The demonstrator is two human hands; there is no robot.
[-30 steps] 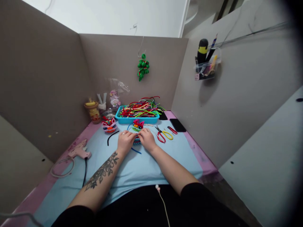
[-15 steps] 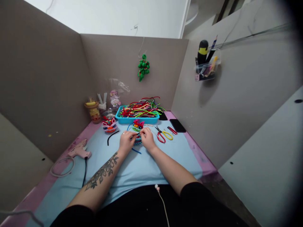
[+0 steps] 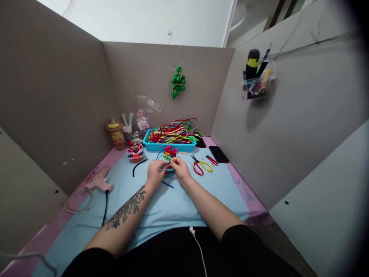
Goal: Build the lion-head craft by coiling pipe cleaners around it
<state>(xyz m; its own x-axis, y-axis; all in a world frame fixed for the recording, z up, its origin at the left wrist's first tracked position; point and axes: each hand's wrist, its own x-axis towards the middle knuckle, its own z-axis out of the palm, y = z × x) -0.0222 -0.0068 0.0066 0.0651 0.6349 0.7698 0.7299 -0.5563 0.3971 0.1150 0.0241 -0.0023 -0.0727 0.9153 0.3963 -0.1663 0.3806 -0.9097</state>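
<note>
My left hand and my right hand meet over the light blue mat, both pinched on a small colourful pipe-cleaner figure. A blue pipe cleaner trails out from under the hands. A second pink and green pipe-cleaner figure stands just beyond my fingers. What the fingertips grip exactly is partly hidden.
A blue tray of pipe cleaners sits at the back. Scissors, red clippers and a phone lie right. A finished figure, a black strip, a jar and a glue gun lie left. Grey partitions enclose the desk.
My hands stay together on the figure with small finger shifts. The camera view has shifted a little, moving everything slightly right.
</note>
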